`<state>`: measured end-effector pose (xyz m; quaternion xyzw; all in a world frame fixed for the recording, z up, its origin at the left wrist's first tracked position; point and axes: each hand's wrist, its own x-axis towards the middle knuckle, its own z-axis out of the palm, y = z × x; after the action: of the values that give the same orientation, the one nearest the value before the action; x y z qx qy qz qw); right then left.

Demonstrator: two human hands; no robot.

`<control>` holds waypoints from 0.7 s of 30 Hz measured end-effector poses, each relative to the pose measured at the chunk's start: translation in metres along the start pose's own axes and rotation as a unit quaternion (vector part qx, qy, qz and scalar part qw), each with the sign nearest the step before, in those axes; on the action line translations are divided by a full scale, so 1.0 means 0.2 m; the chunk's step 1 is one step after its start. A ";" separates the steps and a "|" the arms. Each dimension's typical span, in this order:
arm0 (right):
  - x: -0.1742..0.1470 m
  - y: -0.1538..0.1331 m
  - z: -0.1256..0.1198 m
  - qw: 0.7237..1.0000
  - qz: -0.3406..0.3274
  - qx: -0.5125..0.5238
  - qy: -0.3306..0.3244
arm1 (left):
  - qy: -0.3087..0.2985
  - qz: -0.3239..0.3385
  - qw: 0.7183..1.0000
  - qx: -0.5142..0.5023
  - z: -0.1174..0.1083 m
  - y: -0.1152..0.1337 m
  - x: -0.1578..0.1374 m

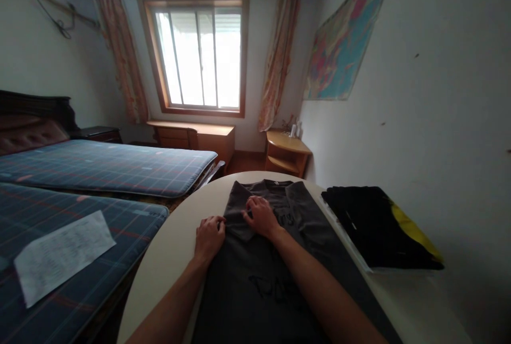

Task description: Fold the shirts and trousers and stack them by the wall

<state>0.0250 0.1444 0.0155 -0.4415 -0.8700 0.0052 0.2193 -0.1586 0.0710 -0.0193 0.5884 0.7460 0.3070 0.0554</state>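
pale walls [439, 93] are seen past a round table [175, 232]. black and yellow clothes [367, 232] are stacked on its right. on the table, a gray shirt [235, 285] with black writing [260, 285] is spread flat. it is touched by the left hand [210, 235] and right hand [262, 216]; whether either grip is closed can't be made out. some writing is covered, its near end cut off.

Window [199, 59] stood at 11 o'clock, patterned curtains [280, 40] hanging either side. Colourful map [345, 46] hung at 1 o'clock. Plaid mattresses [107, 165] lay at 9 o'clock, paper sheet [66, 256] on nearer one at 8.
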 end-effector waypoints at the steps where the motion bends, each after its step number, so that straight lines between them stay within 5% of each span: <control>1: -0.03 -0.01 -0.03 0.999 -0.050 0.004 -0.017 | -0.002 -0.003 1.000 -0.001 0.00 0.00 0.00; 5: -0.13 -0.05 -0.09 0.984 -0.162 -0.012 -0.078 | -0.009 -0.014 1.000 -0.005 -0.02 0.02 -0.01; 13: -0.16 -0.15 -0.09 0.974 -0.196 -0.061 -0.099 | -0.010 -0.012 1.000 -0.003 -0.02 0.02 -0.02; 21: 0.07 -0.13 -0.05 0.994 -0.085 0.016 -0.063 | -0.014 -0.002 1.000 -0.008 -0.01 0.01 -0.02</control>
<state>0.0022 0.1370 0.0357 -0.3615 -0.9161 0.0287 0.1711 -0.1570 0.0669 -0.0169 0.5910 0.7435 0.3045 0.0715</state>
